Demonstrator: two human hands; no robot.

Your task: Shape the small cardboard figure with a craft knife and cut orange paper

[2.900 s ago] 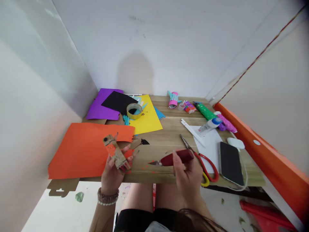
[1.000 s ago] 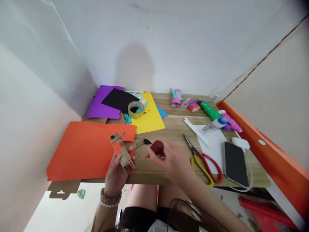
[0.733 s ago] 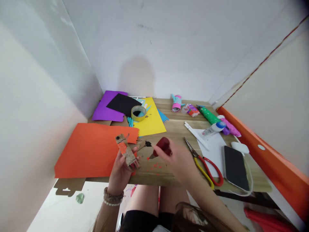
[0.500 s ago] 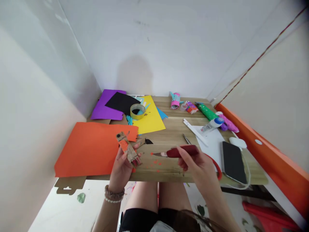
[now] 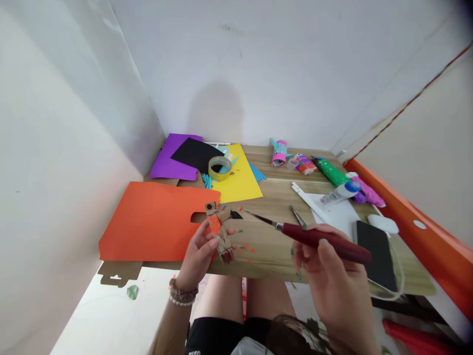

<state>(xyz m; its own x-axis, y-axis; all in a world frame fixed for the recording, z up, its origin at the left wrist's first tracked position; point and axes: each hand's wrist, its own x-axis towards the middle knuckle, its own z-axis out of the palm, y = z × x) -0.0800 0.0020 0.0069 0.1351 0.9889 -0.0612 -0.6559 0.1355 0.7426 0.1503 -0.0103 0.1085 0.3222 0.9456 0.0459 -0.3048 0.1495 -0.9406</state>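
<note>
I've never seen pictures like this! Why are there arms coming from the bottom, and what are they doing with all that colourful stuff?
There's no robot here, just a person using two bare hands. One camera, worn on the person's head, looks forward and down, so you see about what they see.

The left hand holds a little brown figure with an orange patch and a black spot. The right hand holds a tool with a dark red handle and a thin metal blade. An orange bit shows right by its tip.

On the wooden table lie orange, purple, black and yellow sheets, a roll of tape, a blue-capped bottle and what looks like a phone.
</note>
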